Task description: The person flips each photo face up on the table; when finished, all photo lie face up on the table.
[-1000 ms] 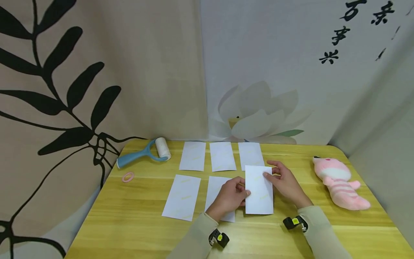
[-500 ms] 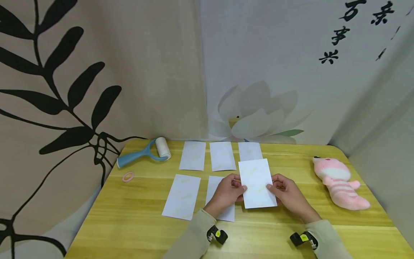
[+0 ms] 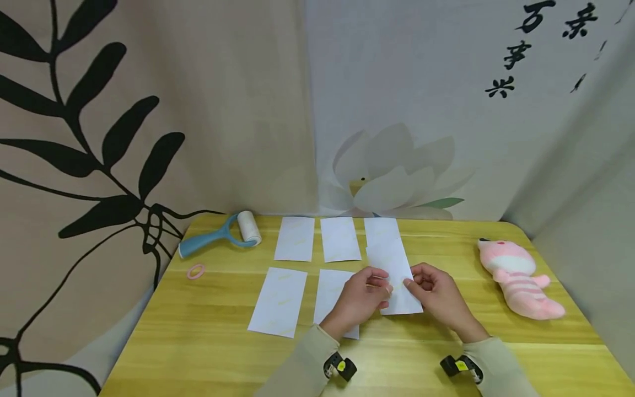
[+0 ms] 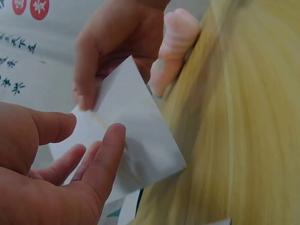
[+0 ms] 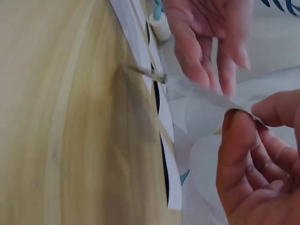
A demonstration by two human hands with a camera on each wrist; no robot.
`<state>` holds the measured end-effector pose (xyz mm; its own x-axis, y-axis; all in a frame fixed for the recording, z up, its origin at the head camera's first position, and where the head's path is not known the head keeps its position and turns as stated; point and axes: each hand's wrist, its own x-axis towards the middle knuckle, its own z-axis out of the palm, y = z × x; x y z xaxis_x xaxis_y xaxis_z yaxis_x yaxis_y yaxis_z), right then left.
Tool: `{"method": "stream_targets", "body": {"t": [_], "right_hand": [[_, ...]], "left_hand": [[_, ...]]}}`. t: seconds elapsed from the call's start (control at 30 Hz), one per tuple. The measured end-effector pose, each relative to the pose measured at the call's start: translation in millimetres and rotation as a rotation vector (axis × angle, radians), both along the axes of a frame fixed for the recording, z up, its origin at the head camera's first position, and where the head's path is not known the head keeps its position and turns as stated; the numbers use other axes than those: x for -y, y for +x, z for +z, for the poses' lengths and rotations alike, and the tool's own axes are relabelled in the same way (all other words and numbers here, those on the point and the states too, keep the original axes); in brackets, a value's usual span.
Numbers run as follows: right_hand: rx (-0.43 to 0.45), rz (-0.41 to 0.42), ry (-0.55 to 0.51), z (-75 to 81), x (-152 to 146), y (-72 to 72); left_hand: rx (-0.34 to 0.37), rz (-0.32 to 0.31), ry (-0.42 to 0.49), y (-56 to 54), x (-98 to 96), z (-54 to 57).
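A white rectangular paper card [image 3: 398, 278] with faint yellow marks is held above the table, its upper end overlapping the back-right card [image 3: 382, 229] in the head view. My right hand [image 3: 436, 292] pinches its right edge between thumb and fingers; the right wrist view shows the card [image 5: 206, 93] nearly edge-on in that grip. My left hand [image 3: 363, 296] is at the card's left side. In the left wrist view, its fingers [image 4: 105, 161] are spread in front of the card with the thumb apart, gripping nothing. Below the left hand a front card [image 3: 331, 289] is partly hidden.
More white cards lie in rows: one front left [image 3: 278, 302], two at the back, left [image 3: 294, 239] and middle [image 3: 340, 239]. A blue-handled lint roller [image 3: 218, 237] and pink ring [image 3: 195, 271] lie left. A pink plush toy [image 3: 518, 281] lies right on the wooden table [image 3: 198, 353].
Both hands held the card's sides half a second ago; now the left fingers have let go and moved right across its front. The right hand keeps its pinch, and the card has shifted slightly.
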<state>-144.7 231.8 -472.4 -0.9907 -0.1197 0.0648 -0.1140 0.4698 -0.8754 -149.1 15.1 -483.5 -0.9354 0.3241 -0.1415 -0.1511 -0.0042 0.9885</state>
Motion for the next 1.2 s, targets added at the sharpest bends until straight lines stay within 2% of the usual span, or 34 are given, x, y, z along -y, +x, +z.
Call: {"method": "stream_targets", "body": {"t": [0.3,0.47,0.6,0.77,0.93,1.07,1.2], "right_hand": [[-0.150,0.009,0.092,3.9,17,9.4],[-0.287,0.019,0.123,6.3,23,12.2],[-0.398,0.026,0.186,2.3,28,12.6],[-0.399,0.042,0.227,-0.1,33,13.1],[-0.367,0.049,0.209,4.5,30,8.1],[-0.378,-0.001,0.231,7.7,21,0.4],[-0.362,-0.090,0.271,8.0,7,-4.2]], "left_hand": [[0.057,-0.038,0.111,4.3,-4.3,6.3],[0.071,-0.063,0.179,5.5,-3.5,15.8],[0.078,-0.041,0.173,4.3,-5.6,16.8],[0.106,0.009,0.159,0.9,-6.2,8.0],[0.121,0.013,0.163,-3.0,-3.6,3.3],[0.122,0.014,0.145,-4.9,0.1,0.7],[0.114,0.015,0.130,-6.4,2.9,-2.4]]}}
